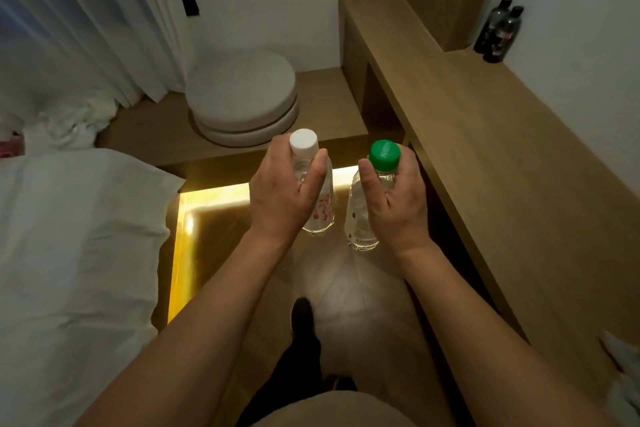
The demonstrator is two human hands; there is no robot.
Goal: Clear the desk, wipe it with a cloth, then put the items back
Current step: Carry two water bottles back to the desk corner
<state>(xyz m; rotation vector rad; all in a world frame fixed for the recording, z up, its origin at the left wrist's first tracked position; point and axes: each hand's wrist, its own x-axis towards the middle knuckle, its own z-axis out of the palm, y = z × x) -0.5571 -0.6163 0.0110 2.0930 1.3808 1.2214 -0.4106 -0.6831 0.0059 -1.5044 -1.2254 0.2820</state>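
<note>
We hold two clear water bottles upright over the floor, between the bed (79,236) and the wooden surface (512,135). Our left hand (280,198) grips the white-capped bottle (323,208) by its neck; our right hand (398,204) grips the green-capped bottle (358,218) likewise. Two dark bottles (498,33) stand at the surface's far end.

Red characters are printed down the label of the white-capped bottle (320,208), but they cannot be read. To its right, raised lettering is moulded into the green cap (384,156) of the second bottle, too blurred to make out. No other text is legible.
</note>
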